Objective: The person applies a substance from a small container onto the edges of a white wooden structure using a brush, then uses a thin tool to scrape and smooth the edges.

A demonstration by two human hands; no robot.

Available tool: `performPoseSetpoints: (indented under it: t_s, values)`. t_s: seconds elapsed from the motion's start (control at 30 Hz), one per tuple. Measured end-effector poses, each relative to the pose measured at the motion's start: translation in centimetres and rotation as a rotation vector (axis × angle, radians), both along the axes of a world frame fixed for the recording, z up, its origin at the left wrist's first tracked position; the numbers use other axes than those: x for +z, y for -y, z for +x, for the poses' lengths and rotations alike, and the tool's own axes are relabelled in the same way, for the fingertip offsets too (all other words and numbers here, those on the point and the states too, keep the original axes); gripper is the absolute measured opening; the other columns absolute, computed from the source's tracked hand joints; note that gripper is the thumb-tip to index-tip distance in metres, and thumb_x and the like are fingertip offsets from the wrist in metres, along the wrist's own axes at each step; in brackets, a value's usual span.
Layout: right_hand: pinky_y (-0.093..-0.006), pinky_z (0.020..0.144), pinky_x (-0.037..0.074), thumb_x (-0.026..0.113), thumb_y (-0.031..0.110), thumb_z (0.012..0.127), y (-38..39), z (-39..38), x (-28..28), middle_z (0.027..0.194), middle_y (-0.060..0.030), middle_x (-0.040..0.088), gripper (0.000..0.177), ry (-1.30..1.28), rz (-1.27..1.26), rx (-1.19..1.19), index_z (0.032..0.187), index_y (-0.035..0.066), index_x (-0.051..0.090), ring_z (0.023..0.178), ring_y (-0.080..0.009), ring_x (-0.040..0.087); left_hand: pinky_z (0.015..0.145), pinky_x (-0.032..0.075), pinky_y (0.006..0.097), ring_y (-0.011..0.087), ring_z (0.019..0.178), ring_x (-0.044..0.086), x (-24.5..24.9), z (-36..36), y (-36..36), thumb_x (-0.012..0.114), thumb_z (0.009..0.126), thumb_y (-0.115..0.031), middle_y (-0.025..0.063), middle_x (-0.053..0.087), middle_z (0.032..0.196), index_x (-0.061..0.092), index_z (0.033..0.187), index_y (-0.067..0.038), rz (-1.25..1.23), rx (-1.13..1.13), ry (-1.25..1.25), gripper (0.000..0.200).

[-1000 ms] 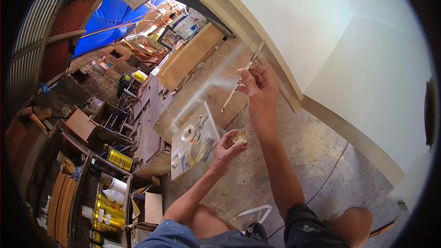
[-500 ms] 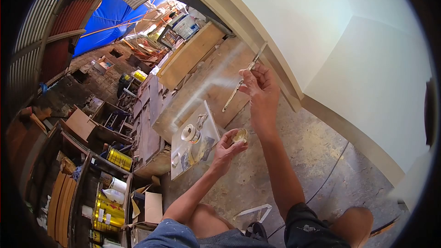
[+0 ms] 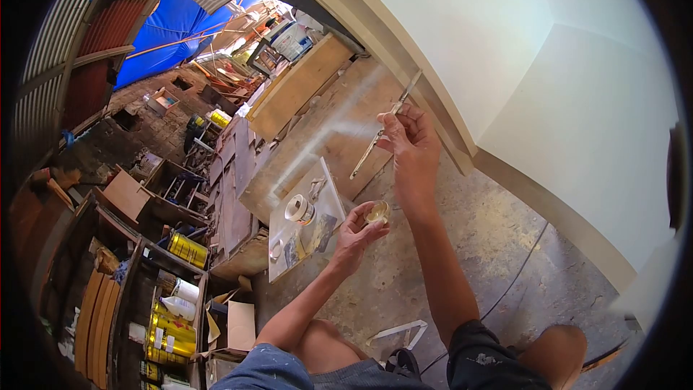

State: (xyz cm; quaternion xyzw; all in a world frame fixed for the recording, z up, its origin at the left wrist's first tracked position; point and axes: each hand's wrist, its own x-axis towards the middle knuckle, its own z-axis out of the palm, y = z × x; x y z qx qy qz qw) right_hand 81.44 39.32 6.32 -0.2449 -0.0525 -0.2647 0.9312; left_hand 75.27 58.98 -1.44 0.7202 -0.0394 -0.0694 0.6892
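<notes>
In the head view my right hand (image 3: 413,137) is raised at the edge of a pale panel. Its fingers pinch a slim, paint-stained paintbrush (image 3: 369,152) near the middle, and the upper tip is close to the cream edge trim (image 3: 440,112). Lower and to the left, my left hand (image 3: 351,237) is closed around a small round cup (image 3: 377,212) with yellowish stuff inside. Beyond it, a white tub (image 3: 299,209) stands on a smeared board (image 3: 328,198), with a small round lid (image 3: 276,249) near the board's left edge.
The white panelled piece (image 3: 447,7) fills the upper right. A cable (image 3: 516,282) crosses the concrete floor, where a white angled strip (image 3: 395,332) lies. At left are wooden shelves with yellow cans (image 3: 171,336), a cardboard box (image 3: 240,326) and a blue tarp (image 3: 162,40) behind.
My right hand and the paintbrush have shifted very slightly to the right and down. My left hand keeps the cup in nearly the same place.
</notes>
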Motion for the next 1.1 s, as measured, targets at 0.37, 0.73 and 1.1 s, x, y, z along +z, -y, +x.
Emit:
performPoseSetpoints:
  t_s: [0.37, 0.73, 1.1]
  values:
    - [-0.0287, 0.069, 0.059, 0.068, 0.013, 0.097, 0.0, -0.2, 0.1, 0.098, -0.0119, 0.068, 0.025, -0.001, -0.008, -0.029, 0.113, -0.004, 0.059, 0.082, -0.0131, 0.063, 0.097, 0.056, 0.0343, 0.0195, 0.11, 0.065, 0.3, -0.1, 0.1, 0.072, 0.094, -0.014, 0.0101, 0.057, 0.132, 0.043, 0.142, -0.002, 0.003, -0.004, 0.004, 0.057]
    - [-0.0302, 0.07, 0.055, 0.063, 0.009, 0.097, -0.2, -3.3, -1.3, 0.095, -0.0094, 0.069, 0.017, -0.06, -0.245, -0.049, 0.112, 0.0, 0.063, 0.082, -0.0129, 0.063, 0.096, 0.056, 0.0335, 0.0194, 0.11, 0.065, 0.5, -0.1, 0.3, 0.074, 0.092, -0.013, 0.0101, 0.055, 0.134, 0.043, 0.142, -0.002, -0.05, 0.015, 0.021, 0.06]
    - [-0.0375, 0.075, 0.053, 0.064, 0.006, 0.091, 3.3, -4.2, -4.4, 0.095, -0.0153, 0.07, 0.017, -0.022, -1.063, -0.216, 0.107, 0.002, 0.068, 0.085, -0.0321, 0.068, 0.097, 0.056, 0.0347, 0.0178, 0.114, 0.062, 2.1, -1.0, 2.2, 0.077, 0.09, -0.015, 0.0106, 0.052, 0.137, 0.041, 0.143, -0.001, -0.099, -0.007, 0.059, 0.066]
